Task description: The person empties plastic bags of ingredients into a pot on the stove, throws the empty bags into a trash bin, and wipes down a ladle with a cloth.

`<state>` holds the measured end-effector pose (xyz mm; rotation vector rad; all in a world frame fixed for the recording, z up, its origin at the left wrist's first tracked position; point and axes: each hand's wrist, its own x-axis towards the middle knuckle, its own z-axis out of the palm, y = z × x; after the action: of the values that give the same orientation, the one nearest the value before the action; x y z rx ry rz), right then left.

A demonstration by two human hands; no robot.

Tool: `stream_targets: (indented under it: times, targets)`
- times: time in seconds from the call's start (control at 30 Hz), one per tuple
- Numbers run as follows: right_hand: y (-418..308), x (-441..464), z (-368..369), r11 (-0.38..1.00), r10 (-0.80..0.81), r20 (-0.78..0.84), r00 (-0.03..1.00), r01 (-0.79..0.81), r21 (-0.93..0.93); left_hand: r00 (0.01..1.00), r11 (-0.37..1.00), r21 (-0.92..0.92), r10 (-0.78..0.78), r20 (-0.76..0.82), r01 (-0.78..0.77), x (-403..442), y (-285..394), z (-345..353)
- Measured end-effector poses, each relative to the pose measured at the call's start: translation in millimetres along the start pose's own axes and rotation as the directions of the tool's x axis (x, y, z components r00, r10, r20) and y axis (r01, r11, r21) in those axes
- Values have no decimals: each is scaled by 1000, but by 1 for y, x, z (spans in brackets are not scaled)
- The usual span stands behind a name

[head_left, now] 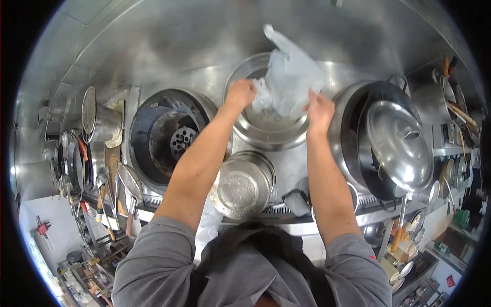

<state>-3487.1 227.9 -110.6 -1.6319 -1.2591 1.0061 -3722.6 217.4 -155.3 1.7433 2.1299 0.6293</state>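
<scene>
Over a wide metal basin [240,134] hangs a thin whitish plastic bag [294,82], its upper end sticking up and away from me. My left hand [241,93] is closed on the bunched left part of the bag, above the basin's left rim. On the other side, my right hand [320,108] pinches the bag's right edge with thumb and fingers. Something pale shows in the bottom of the basin beneath the bag, but I cannot make out what it is. Nearer to me, a stack of round metal lids or plates [239,188] lies on the counter.
To the left is a dark round burner [176,138]. On the right, a large dark wok [358,148] carries a shiny metal lid [400,146], tilted. Strainers and ladles [130,181] crowd the left edge. A grey cloth-like item [296,203] lies near the front edge.
</scene>
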Motion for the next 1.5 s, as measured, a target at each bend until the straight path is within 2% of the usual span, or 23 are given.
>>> stream_targets:
  times: [0.1, 0.3, 0.37, 0.47, 0.53, 0.57, 0.63, 0.67, 0.7, 0.77, 0.8, 0.87, 0.9, 1.0, 1.03, 1.07, 1.1, 1.13, 1.17, 1.2, 1.23, 1.37, 1.5]
  targets:
    - [5, -1, 10, 989, 67, -43, 997, -61, 132, 999, 999, -26, -32, 10, 32, 1, -6, -6]
    - [3, -3, 7, 988, 103, 3, 995, -103, 114, 998, 997, -72, -38, 52, 41, -11, 8, -43]
    - [6, -5, 6, 987, 114, 16, 993, -115, 116, 1000, 985, -172, 9, -29, -14, -18, 27, -56]
    - [5, -14, 6, 971, 154, 119, 981, -172, 168, 998, 941, -335, 53, -22, -58, -22, 55, -64]
    - [-1, -27, 10, 964, -64, 225, 972, 2, 266, 999, 945, -325, 50, 17, -42, -21, 69, -54]
    - [-1, -32, 13, 964, -69, 226, 972, 7, 266, 997, 949, -314, 48, 59, -27, -20, 75, -50]
    - [-10, -45, 19, 979, -200, 191, 961, 188, 77, 992, 938, -347, 71, 109, -29, -18, 82, -38]
    - [-15, -46, 13, 982, -186, 259, 948, 190, 12, 982, 926, -377, 93, 164, -25, -18, 83, -32]
    - [-12, -44, 13, 982, -183, 256, 949, 187, 8, 981, 925, -380, 95, 168, -25, -20, 86, -34]
    - [-3, -37, 16, 941, -251, 199, 947, 287, -181, 953, 884, -463, 77, 293, 71, -25, 89, -37]
    - [-2, -38, 15, 942, -239, 210, 948, 279, -187, 951, 881, -465, 65, 302, 87, -29, 87, -37]
    - [-3, -37, 17, 940, -253, 172, 952, 284, -189, 929, 860, -507, 227, 293, -50, -33, 78, -45]
    - [0, -38, 19, 939, -249, 194, 949, 285, -190, 934, 861, -507, 206, 292, -31, -38, 74, -53]
    - [-1, -37, 19, 940, -276, 129, 953, 295, -171, 941, 950, -213, 270, 206, -226, -52, 54, -81]
    - [-17, -46, 11, 941, -244, 117, 963, 264, -211, 954, 952, -222, 250, 164, -211, -60, 44, -98]
    - [1, -33, 10, 889, -317, 100, 943, 332, -314, 968, 956, -228, 216, 126, -183, -73, 35, -121]
    - [-3, -38, 4, 949, -277, 99, 956, 288, -125, 975, 965, -217, 181, 131, -150, -91, 24, -147]
    - [-21, -46, -2, 943, -203, 96, 974, 221, -248, 981, 972, -203, 145, 133, -116, -109, 14, -173]
    - [-18, -50, 1, 986, -168, 30, 985, 167, 29, 989, 967, -234, 126, 82, -103, -129, -1, -190]
    - [-17, -55, -1, 971, -223, 53, 973, 217, 98, 994, 970, -238, 76, 83, -54, -149, -18, -207]
    - [-9, -48, -3, 971, -218, 63, 974, 223, -82, 996, 970, -242, 39, 80, -19, -168, -33, -221]
    - [-20, -74, -5, 978, -207, 47, 977, 207, 11, 994, 974, -208, -79, 70, 92, -254, -71, -260]
    - [-43, -99, -4, 963, -208, 8, 978, 204, 175, 978, 920, -333, -208, 35, 208, -324, -104, -262]
